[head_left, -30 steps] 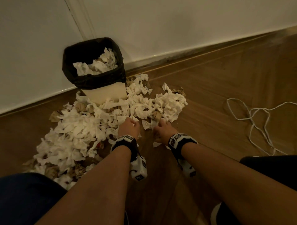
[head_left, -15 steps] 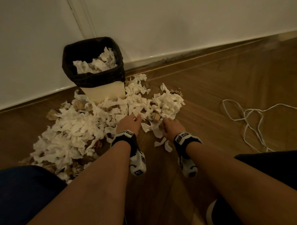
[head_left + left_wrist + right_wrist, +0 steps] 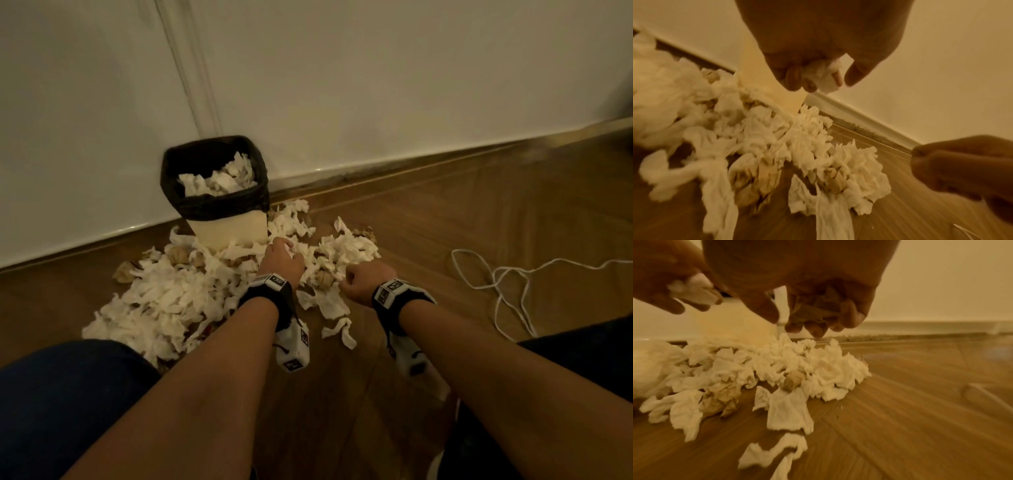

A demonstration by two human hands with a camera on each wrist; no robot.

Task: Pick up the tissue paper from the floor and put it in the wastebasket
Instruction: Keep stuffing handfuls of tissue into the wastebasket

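Note:
A heap of white tissue paper (image 3: pixel 171 301) with a few brown crumpled pieces lies on the wooden floor around a cream wastebasket (image 3: pixel 227 229) lined with a black bag and holding several tissues. My left hand (image 3: pixel 282 262) is raised above the heap near the basket's base and grips a white tissue wad (image 3: pixel 823 73). My right hand (image 3: pixel 359 282) hovers over the heap's right part, fingers curled round a brown crumpled paper (image 3: pixel 813 309). The same heap (image 3: pixel 777 369) spreads below both hands in the wrist views.
A white wall and skirting board (image 3: pixel 411 161) run behind the basket. A white cable (image 3: pixel 507 291) lies looped on the floor at the right. My knees (image 3: pixel 61 394) frame the bottom corners. Loose tissue scraps (image 3: pixel 337 330) lie between my wrists.
Both hands have lifted off the heap, each with paper in its grip. The left has moved toward the basket. The head view has tilted up.

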